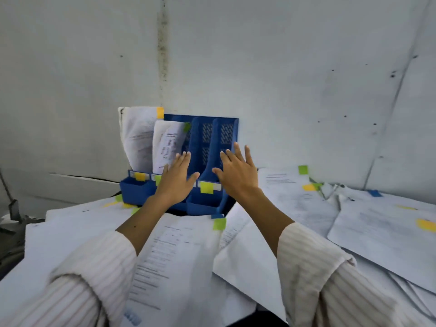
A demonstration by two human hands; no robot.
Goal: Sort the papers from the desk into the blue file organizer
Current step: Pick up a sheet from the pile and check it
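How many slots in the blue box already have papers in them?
2: the far-left slot's papers and the next slot's papers in the blue file organizer. Hands partly hide the other slots, which look empty.

The file organizer (200, 161) stands at the back of the surface (247, 263), against the wall (283, 67). Its two leftmost slots hold papers (151, 142) — the others (to the right) do not. Loose sheets (179, 256) lie before it and to both sides. Both hands reach out in front of it — left hand (175, 177) beside right hand (238, 173).
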